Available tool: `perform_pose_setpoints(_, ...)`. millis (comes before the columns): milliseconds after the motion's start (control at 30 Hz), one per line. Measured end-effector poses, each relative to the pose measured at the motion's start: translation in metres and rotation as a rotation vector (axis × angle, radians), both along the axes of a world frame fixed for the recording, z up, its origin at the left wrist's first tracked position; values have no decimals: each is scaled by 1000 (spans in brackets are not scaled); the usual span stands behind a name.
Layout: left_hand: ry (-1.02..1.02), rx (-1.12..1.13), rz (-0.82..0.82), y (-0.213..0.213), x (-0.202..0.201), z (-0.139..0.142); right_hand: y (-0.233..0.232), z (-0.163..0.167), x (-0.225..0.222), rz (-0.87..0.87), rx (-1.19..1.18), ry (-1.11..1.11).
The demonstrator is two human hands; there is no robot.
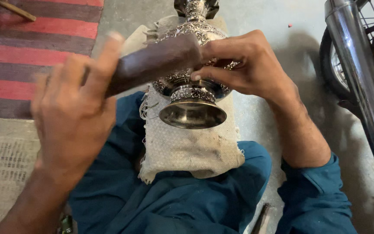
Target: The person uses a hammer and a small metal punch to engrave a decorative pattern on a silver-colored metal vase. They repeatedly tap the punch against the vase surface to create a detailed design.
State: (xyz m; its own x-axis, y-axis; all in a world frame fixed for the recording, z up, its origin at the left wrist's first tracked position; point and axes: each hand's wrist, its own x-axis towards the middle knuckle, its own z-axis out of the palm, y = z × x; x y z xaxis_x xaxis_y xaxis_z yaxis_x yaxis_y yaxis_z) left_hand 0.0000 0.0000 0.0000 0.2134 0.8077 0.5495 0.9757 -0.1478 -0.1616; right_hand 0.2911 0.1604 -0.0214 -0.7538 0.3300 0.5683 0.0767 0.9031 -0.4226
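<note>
An engraved silver-coloured metal vase (192, 91) lies on its side on a beige woven cloth (187, 149) over my lap, its round foot toward me. My left hand (72, 110) is blurred and grips the near end of a dark wooden mallet (152, 63), whose other end rests against the vase's body. My right hand (245, 65) clasps the vase's right side, thumb and fingers pinched at the body near the mallet's head. What the right fingertips pinch is hidden.
A red and dark striped rug (31, 39) lies at the upper left, a pale woven mat (3, 173) at the lower left. A motorcycle wheel and chrome exhaust pipe (360, 82) stand at the right. My legs in teal trousers (169, 203) fill the bottom.
</note>
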Motion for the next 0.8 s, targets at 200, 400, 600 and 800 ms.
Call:
perform_pose_setpoints(200,-148,34,-131,0,3,9,-10,3,4,-39,-112,-2)
perform_pose_setpoints(400,-208,-3,-159,-1,4,16,-9,3,0,-39,-49,32)
perform_pose_setpoints(600,-292,-12,-236,3,7,22,-10,1,4,-3,-93,48)
perform_pose_setpoints(800,143,77,-99,6,5,30,-7,-2,3,-8,-78,68)
